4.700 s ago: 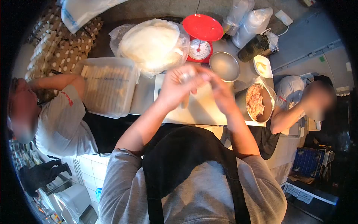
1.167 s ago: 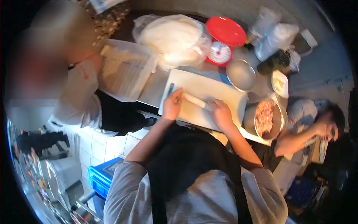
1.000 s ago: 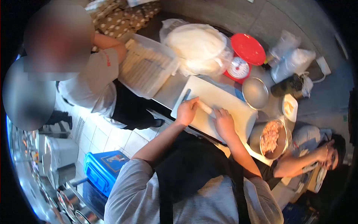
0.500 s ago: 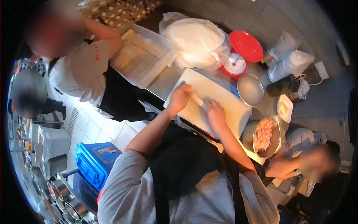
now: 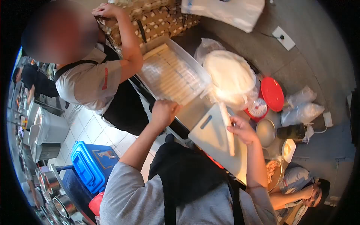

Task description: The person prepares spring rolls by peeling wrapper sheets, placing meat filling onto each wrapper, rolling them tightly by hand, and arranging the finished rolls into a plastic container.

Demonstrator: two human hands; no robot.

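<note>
A long, pale uncooked spring roll is held in my right hand, thumb and fingers closed about its middle. It hangs over the white cutting board, and its shadow falls on the board. My left hand is at the near edge of a clear plastic tub, fingers curled; what they grip, if anything, is hidden. Several long pale rolls lie side by side inside the tub. Beyond the board sits a stack of round wrappers in a plastic bag.
A red dial scale, a metal bowl and a bowl of minced filling line the right. One co-worker stands left by egg trays; another is at right. A blue lidded bin stands at lower left.
Both hands were on the roll at the board; now my right hand has lifted it and my left hand has moved away to the tub. The view has shifted, showing more egg trays.
</note>
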